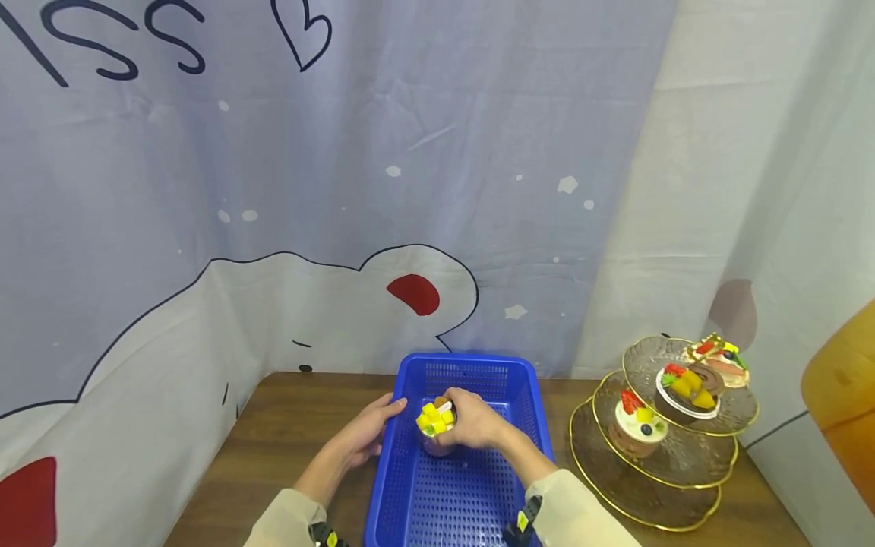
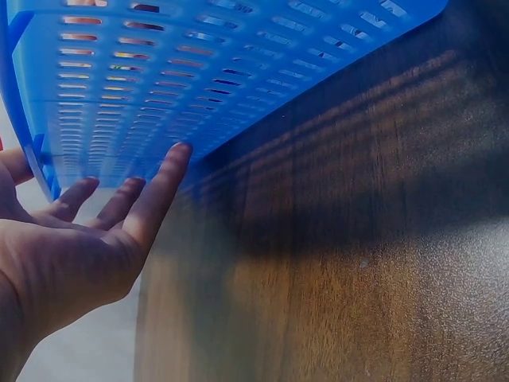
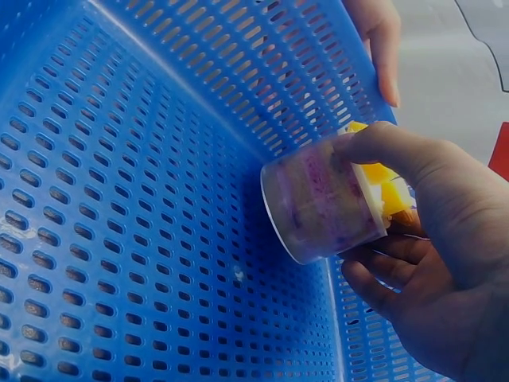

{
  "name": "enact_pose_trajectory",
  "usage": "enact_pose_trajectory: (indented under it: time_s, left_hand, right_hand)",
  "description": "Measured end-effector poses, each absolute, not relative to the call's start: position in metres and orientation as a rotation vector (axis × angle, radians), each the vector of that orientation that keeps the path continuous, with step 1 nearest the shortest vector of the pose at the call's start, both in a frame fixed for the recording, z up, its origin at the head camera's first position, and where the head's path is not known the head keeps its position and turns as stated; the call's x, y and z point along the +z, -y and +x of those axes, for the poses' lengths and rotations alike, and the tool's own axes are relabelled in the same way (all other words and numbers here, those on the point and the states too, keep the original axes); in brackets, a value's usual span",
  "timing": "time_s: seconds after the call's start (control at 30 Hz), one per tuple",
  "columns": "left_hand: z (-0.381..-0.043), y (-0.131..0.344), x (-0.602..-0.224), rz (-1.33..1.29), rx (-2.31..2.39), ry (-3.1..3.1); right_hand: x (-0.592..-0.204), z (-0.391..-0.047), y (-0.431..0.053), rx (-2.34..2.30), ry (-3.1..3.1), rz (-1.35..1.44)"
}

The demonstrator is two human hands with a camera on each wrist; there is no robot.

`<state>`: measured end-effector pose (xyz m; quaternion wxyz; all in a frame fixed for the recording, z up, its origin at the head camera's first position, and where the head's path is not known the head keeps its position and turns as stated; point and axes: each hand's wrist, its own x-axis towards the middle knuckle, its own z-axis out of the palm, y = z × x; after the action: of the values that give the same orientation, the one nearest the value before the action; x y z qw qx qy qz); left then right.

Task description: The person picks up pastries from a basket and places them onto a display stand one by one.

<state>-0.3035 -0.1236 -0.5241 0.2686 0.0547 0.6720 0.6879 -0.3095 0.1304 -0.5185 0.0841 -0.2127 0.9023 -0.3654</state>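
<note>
My right hand [image 1: 475,419] grips a clear dessert cup [image 3: 318,199] inside the blue plastic basket [image 1: 461,494]. Yellow fruit cubes [image 1: 435,418] top the cup, and pinkish layers show through its side. The thumb lies along the cup near its top, with fingers round the far side. In the right wrist view the cup is tilted; whether its base touches the basket floor I cannot tell. At the basket's left side is my left hand [image 1: 368,433], thumb on the rim. Its fairly straight, spread fingers [image 2: 155,195] rest against the outer wall in the left wrist view.
A three-tier glass stand [image 1: 711,486] with gold rims is on the brown wooden table [image 1: 273,456] at right. It carries a white-topped dessert cup [image 1: 639,427], a dark fruit-topped one [image 1: 687,391] and a cake slice [image 1: 721,363]. A printed curtain [image 1: 342,190] hangs behind.
</note>
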Motion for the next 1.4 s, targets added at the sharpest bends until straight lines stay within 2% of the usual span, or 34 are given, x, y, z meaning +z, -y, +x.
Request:
enact_pose_trajectory:
  time_s: [0.43, 0.7, 0.93, 1.4]
  left_hand:
    - [-0.303, 0.124, -0.524, 0.137, 1.861, -1.796]
    - [-0.305, 0.123, -0.521, 0.125, 1.872, -1.802]
    - [-0.306, 0.122, -0.522, 0.121, 1.862, -1.803]
    - [-0.304, 0.122, -0.525, 0.099, 1.882, -1.779]
  right_hand:
    - [-0.511, -0.308, -0.13, -1.126, -2.698, -0.665]
    - [-0.486, -0.307, -0.131, -1.294, -2.708, -0.667]
    - [-0.469, -0.291, -0.133, -1.322, -2.715, -0.616]
    - [-0.419, -0.254, -0.172, -1.412, -2.814, -0.756]
